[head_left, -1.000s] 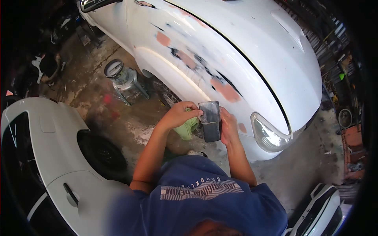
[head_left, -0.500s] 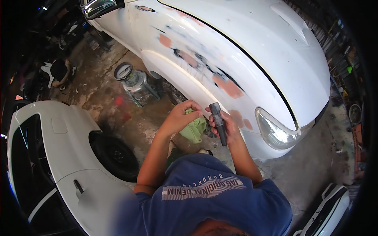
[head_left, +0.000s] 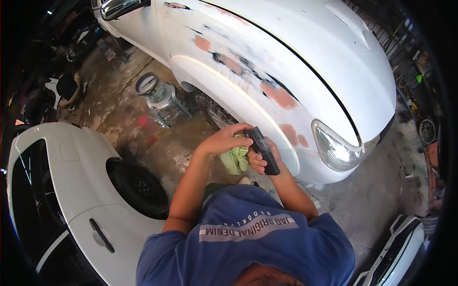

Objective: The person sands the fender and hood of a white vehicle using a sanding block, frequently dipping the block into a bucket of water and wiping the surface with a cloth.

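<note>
In my right hand [head_left: 277,156] is a dark grey, oblong sanding block [head_left: 261,147], its broad face turned up and its far end tilted left. The fingers wrap around it from below. My left hand [head_left: 222,141] is closed, with its fingertips at the block's far end. A crumpled light green cloth [head_left: 234,161] hangs beneath that hand, its upper part hidden by the fingers. Beyond both hands stands a white car's front fender [head_left: 224,93], marked with pinkish filler patches [head_left: 279,97] and dark scraped streaks.
A second white car [head_left: 90,186] with a black wheel is close on my left. A metal stool [head_left: 169,102] carries a bucket [head_left: 147,84] on the stained floor. The headlight [head_left: 336,145] is ahead right; a white car part [head_left: 396,252] lies at lower right.
The sanding block has turned so its broad face shows, and its far end now leans left. My left fingers have come over to the block's end. The cloth stays under the left hand.
</note>
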Motion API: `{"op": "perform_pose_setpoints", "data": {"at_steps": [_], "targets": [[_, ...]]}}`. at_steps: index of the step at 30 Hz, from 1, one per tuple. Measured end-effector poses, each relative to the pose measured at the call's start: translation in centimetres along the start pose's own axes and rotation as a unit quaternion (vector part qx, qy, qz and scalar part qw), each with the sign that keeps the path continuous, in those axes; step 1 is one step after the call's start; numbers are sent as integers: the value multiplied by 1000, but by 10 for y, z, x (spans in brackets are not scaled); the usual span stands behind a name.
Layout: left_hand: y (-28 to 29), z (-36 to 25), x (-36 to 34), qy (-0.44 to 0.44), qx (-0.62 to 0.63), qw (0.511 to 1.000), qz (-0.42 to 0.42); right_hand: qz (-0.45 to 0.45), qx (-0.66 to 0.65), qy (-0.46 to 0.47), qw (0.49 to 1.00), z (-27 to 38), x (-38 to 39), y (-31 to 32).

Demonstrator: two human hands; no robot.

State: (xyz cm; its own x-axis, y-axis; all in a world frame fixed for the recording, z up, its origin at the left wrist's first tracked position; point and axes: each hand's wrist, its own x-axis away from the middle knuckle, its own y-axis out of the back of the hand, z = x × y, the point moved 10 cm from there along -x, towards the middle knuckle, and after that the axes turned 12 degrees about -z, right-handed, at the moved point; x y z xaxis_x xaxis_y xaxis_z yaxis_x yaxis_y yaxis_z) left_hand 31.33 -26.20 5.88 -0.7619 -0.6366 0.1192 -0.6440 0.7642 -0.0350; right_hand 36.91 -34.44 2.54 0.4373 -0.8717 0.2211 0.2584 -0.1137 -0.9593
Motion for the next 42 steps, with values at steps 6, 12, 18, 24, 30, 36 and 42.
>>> {"op": "perform_pose_setpoints", "data": {"at_steps": [6, 12, 18, 24, 30, 36, 42], "targets": [[18, 13, 31, 4, 11, 998, -57, -88, 174, 2, 981, -13, -4, 24], [89, 46, 74, 25, 96, 972, -212, -253, 319, 138, 903, 0, 5, 49], [96, 42, 124, -23, 98, 965, -243, -303, 373, 300, 824, -15, 10, -27], [64, 67, 173, -47, 117, 990, 63, -266, 409, 161, 858, -32, 9, -16], [54, 86, 180, 40, 273, 958, -77, -235, 485, 142, 830, -60, 9, -29], [99, 133, 175, 100, 91, 940, -314, -300, 510, 222, 775, -43, 23, -25], [83, 132, 156, 60, 140, 940, -305, -333, 470, 415, 704, -49, 47, -27]]}}
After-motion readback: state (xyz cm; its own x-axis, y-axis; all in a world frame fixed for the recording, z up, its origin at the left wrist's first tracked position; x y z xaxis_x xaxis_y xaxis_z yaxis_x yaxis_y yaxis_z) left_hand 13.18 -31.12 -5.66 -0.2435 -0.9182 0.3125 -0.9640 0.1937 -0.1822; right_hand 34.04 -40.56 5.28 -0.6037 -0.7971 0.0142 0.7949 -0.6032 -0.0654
